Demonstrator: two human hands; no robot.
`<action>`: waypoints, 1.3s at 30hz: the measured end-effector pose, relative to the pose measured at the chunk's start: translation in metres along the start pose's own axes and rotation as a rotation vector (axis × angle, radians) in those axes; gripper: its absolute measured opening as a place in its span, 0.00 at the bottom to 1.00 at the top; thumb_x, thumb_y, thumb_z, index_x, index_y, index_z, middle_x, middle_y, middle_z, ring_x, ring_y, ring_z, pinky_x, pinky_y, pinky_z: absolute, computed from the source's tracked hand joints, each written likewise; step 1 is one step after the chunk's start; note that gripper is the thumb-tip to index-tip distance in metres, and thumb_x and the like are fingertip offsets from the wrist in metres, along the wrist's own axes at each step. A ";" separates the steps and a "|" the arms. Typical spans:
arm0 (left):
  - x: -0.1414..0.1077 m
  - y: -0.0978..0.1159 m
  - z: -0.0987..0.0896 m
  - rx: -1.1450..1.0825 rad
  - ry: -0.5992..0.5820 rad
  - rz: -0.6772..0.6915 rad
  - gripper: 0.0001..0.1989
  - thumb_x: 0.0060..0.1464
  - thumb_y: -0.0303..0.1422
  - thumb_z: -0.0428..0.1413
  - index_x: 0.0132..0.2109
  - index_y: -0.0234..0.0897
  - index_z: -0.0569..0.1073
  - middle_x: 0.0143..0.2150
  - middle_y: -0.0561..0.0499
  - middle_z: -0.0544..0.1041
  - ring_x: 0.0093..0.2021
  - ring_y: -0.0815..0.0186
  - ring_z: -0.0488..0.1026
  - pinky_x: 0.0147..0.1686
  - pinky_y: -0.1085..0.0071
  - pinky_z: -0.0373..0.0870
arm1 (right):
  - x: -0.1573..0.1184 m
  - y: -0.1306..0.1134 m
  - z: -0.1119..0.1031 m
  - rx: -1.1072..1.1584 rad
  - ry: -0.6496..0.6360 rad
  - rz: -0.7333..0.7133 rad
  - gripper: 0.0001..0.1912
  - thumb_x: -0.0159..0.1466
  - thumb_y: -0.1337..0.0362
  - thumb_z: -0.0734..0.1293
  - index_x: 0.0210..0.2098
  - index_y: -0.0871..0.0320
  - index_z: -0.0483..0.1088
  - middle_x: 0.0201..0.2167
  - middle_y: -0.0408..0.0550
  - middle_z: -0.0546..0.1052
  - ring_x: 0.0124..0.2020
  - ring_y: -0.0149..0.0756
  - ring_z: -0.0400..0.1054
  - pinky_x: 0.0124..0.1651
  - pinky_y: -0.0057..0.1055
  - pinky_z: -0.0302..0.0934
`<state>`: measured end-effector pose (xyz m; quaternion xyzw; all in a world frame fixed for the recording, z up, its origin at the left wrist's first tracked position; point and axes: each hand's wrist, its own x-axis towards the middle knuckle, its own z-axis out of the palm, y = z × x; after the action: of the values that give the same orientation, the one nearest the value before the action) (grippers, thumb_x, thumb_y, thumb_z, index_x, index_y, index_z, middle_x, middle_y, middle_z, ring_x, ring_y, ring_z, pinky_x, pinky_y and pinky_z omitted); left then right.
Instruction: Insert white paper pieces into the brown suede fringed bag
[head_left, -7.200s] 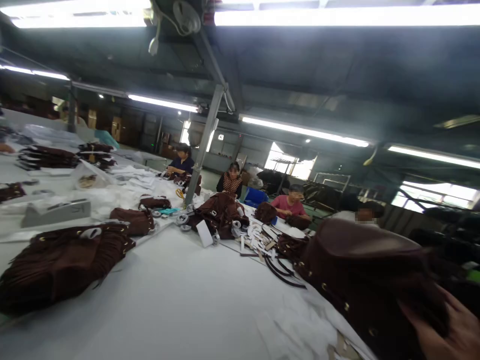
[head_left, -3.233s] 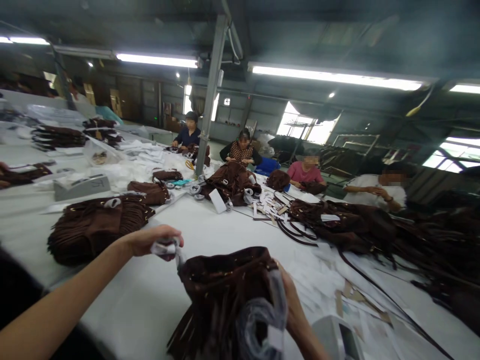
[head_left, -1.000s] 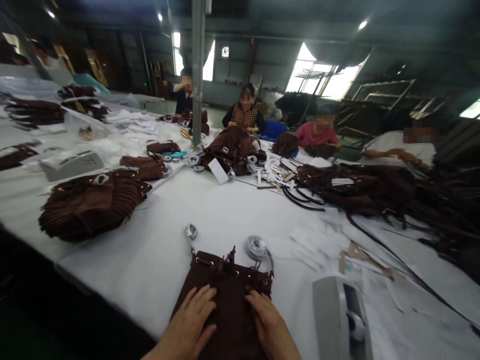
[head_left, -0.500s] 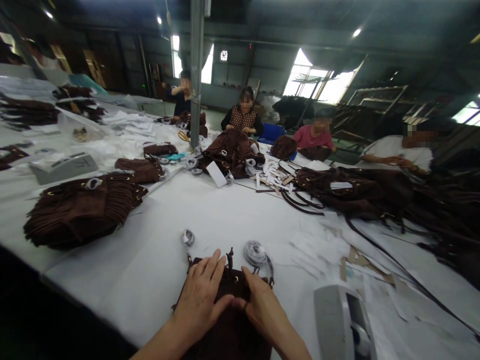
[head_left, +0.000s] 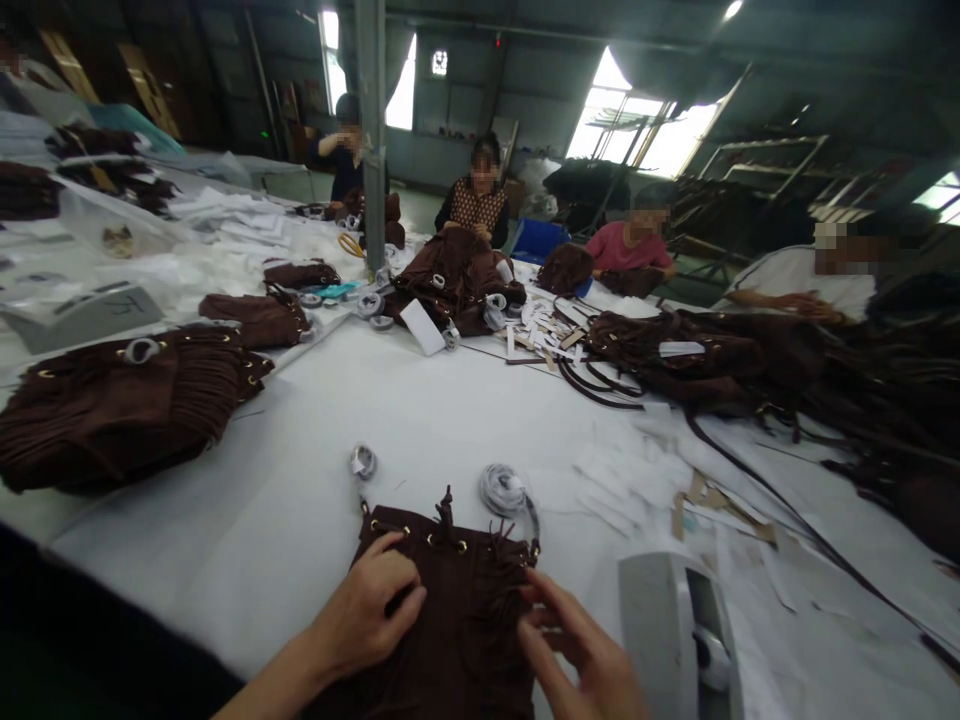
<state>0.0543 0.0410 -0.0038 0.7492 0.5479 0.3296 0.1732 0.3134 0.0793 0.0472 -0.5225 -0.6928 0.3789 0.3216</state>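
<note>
A dark brown fringed bag (head_left: 442, 620) lies flat on the white table before me, with gold eyelets and a knotted drawstring along its top edge. My left hand (head_left: 379, 605) rests on its left side, fingers bent and thumb held apart, the fingertips near an eyelet. At the bag's right edge is my right hand (head_left: 577, 645), its thumb and fingers apart beside the fringe (head_left: 499, 590). Two wrapped strap pieces, a small coil (head_left: 363, 462) and a larger coil (head_left: 502, 489), lie beyond the top corners.
A grey tape dispenser (head_left: 660, 630) stands close on my right, with paper scraps (head_left: 720, 505) past it. To the left sits a fringed bag stack (head_left: 127, 400). More brown bags (head_left: 457, 280) lie farther back by a metal post (head_left: 373, 140). Several people work across the table.
My hands have moved apart from the bag's upper middle, left hand to the left side, right hand to the right edge. More eyelets and the right-hand fringe now show. The view has shifted slightly.
</note>
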 end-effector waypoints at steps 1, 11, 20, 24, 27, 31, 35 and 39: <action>-0.001 0.005 -0.003 0.019 -0.030 0.006 0.07 0.58 0.28 0.47 0.33 0.38 0.67 0.28 0.52 0.72 0.32 0.67 0.71 0.53 0.55 0.67 | 0.016 -0.007 0.021 -0.006 -0.017 -0.012 0.23 0.60 0.53 0.64 0.51 0.59 0.70 0.39 0.54 0.77 0.32 0.37 0.73 0.35 0.30 0.71; -0.018 0.004 0.014 0.027 0.182 -0.215 0.16 0.59 0.28 0.48 0.54 0.38 0.65 0.43 0.46 0.74 0.41 0.63 0.73 0.43 0.65 0.72 | 0.070 -0.003 0.091 -0.237 -0.052 -0.057 0.12 0.64 0.61 0.61 0.39 0.60 0.73 0.36 0.54 0.78 0.38 0.44 0.72 0.43 0.37 0.66; 0.045 -0.011 0.016 0.295 -0.036 -0.064 0.13 0.57 0.27 0.52 0.48 0.46 0.73 0.50 0.50 0.75 0.44 0.56 0.67 0.45 0.51 0.63 | 0.038 0.020 0.076 0.247 -0.133 0.062 0.17 0.61 0.55 0.66 0.46 0.57 0.74 0.46 0.52 0.77 0.49 0.46 0.70 0.55 0.43 0.63; 0.040 -0.021 0.022 0.153 0.106 -0.062 0.11 0.60 0.27 0.48 0.41 0.41 0.75 0.48 0.49 0.77 0.44 0.59 0.68 0.46 0.56 0.64 | 0.046 0.028 0.080 0.412 -0.149 0.157 0.20 0.60 0.52 0.66 0.46 0.59 0.74 0.43 0.53 0.78 0.46 0.47 0.72 0.51 0.43 0.66; 0.036 -0.020 0.016 -0.007 0.152 -0.156 0.12 0.63 0.29 0.45 0.40 0.39 0.73 0.44 0.48 0.77 0.43 0.61 0.70 0.48 0.58 0.66 | 0.049 0.031 0.079 0.440 -0.167 0.151 0.20 0.61 0.53 0.66 0.48 0.59 0.73 0.44 0.53 0.78 0.47 0.47 0.71 0.48 0.42 0.67; 0.020 -0.007 0.000 -0.107 -0.064 -0.022 0.11 0.63 0.29 0.44 0.36 0.40 0.70 0.35 0.53 0.77 0.41 0.67 0.73 0.60 0.59 0.60 | 0.040 0.030 0.077 0.316 -0.129 0.033 0.15 0.63 0.60 0.63 0.47 0.57 0.73 0.43 0.52 0.78 0.46 0.43 0.71 0.50 0.40 0.66; -0.017 -0.009 -0.016 0.043 -0.122 0.216 0.08 0.57 0.30 0.53 0.41 0.46 0.74 0.42 0.55 0.79 0.48 0.65 0.75 0.60 0.63 0.63 | 0.024 0.028 0.081 0.053 -0.164 -0.247 0.17 0.58 0.73 0.62 0.43 0.52 0.75 0.44 0.48 0.75 0.47 0.39 0.69 0.50 0.37 0.64; -0.020 -0.016 -0.038 -0.083 0.244 -0.150 0.15 0.55 0.39 0.55 0.50 0.52 0.72 0.50 0.57 0.77 0.47 0.60 0.76 0.48 0.65 0.75 | 0.018 0.028 0.086 -0.021 -0.080 -0.270 0.18 0.57 0.75 0.63 0.42 0.51 0.75 0.48 0.49 0.71 0.44 0.36 0.69 0.48 0.33 0.65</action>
<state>0.0136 0.0242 0.0073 0.6526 0.6052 0.4269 0.1603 0.2502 0.0848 -0.0194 -0.4123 -0.7729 0.3456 0.3364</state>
